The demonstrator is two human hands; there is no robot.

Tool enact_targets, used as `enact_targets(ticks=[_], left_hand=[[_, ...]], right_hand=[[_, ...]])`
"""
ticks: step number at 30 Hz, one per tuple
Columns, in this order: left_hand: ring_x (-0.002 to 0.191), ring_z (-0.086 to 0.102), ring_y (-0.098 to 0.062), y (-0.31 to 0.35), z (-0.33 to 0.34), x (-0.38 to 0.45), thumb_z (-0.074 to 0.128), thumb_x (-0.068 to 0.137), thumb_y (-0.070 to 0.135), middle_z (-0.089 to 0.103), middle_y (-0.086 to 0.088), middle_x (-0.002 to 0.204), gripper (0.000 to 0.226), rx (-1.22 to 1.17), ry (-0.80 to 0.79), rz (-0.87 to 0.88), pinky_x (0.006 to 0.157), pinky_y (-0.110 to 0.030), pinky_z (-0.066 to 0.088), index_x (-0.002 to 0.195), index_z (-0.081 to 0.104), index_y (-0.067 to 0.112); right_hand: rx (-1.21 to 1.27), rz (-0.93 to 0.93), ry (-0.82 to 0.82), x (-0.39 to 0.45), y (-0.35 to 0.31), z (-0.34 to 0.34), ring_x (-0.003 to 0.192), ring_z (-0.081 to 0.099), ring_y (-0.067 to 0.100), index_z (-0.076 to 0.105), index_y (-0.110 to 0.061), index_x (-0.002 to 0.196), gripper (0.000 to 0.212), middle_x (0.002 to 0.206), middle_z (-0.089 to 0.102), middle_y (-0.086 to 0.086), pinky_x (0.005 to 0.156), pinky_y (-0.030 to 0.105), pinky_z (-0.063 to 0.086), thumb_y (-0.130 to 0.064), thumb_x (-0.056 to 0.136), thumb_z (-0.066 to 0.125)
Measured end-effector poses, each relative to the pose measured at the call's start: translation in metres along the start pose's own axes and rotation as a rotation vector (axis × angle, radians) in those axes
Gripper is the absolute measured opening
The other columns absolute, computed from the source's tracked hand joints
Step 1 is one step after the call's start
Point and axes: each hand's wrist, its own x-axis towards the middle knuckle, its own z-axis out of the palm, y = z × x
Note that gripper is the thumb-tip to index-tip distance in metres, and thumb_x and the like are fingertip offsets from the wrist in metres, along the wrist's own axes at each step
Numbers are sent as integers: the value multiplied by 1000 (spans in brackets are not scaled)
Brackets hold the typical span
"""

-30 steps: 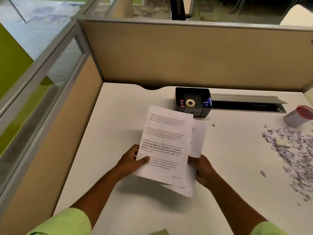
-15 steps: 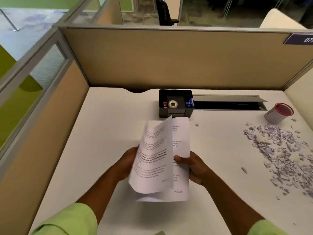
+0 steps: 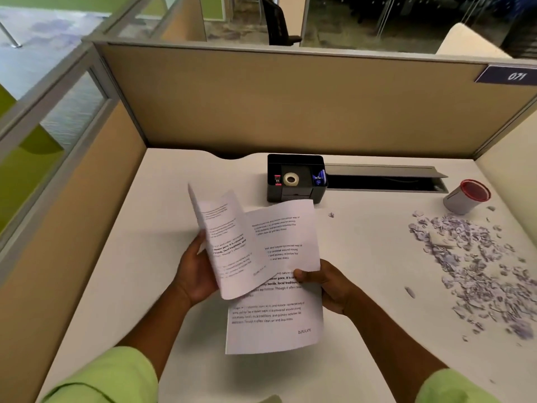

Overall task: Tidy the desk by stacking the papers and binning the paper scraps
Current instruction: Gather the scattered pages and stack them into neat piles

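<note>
Two printed sheets are held above the white surface [image 3: 122, 257] at the centre of the frame. The upper sheet [image 3: 223, 245] is white with black paragraphs of text, some lines in bold; it is curled and tilted, with its left edge raised toward the upper left. It is gripped along its left edge by the left hand [image 3: 196, 271], whose thumb lies on the printed face while the fingers are hidden behind the paper. The lower sheet [image 3: 276, 324] is flatter, carries similar paragraphs, and is marked "DUPLICATE" near its lower right corner. It is pinched at its right edge by the right hand [image 3: 328, 286], with the thumb pressed on top and the fingers curled beneath. The upper sheet overlaps the lower sheet's left part.

A spread of small pale lilac paper scraps [image 3: 476, 266] lies on the surface at the right of the frame, well apart from the sheets. One stray scrap [image 3: 331, 214] lies near the organiser and another [image 3: 409, 292] lies at the near left of the spread. A small grey bin with a red rim [image 3: 466, 196] is tipped on its side at the far edge of the spread.

A black desk organiser [image 3: 296, 178] stands at the upper centre, just beyond the sheets, holding a roll of tape [image 3: 291, 179].
</note>
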Motion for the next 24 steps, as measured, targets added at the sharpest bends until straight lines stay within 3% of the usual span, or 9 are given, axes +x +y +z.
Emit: enact_targets(ticks=[4,8,12,15,18,21,24], left_hand=[[125,51,-36,10,-5,-1,55,89,36,56,-14,138,56,146,118,11,110,-51,28,140,53,14],[113,61,-34,6,-10,-2,45,92,27,62,-14,131,44,156,141,38,99,-52,42,131,60,13],[116,59,-34,14,-15,-6,44,90,23,60,-16,133,48,142,138,59,101,-52,40,135,56,11],[124,54,-38,21,-24,3,48,88,10,56,-17,138,54,93,181,190,103,-54,42,142,47,12],[115,58,-35,31,-29,8,45,90,1,57,-19,135,47,101,283,339,95,-48,49,135,50,10],[104,63,-31,39,-33,11,50,90,5,61,-21,129,33,143,337,398,91,-45,51,122,59,10],[93,65,-28,44,-24,9,54,93,25,67,-16,108,26,188,291,409,86,-42,52,113,64,12]], right_hand=[[1,33,11,8,9,6,122,62,48,57,0,137,59,133,66,24,103,57,51,-11,82,76],[12,34,37,10,11,13,121,63,47,60,-1,135,56,131,67,24,99,52,55,-10,81,75],[-3,15,46,10,6,12,121,63,47,59,0,135,56,132,66,24,100,53,54,-10,83,75],[5,-6,43,12,-1,14,120,63,46,59,0,135,54,131,66,24,98,52,55,-9,84,73],[10,-23,48,14,-6,17,119,64,46,58,-1,135,54,131,67,24,96,54,56,-9,84,74],[5,-26,73,17,-8,17,117,65,47,58,-1,135,57,129,67,24,96,56,56,-10,81,76],[-13,-25,89,18,-8,17,114,67,47,60,-2,133,57,127,69,24,94,55,57,-12,79,77]])
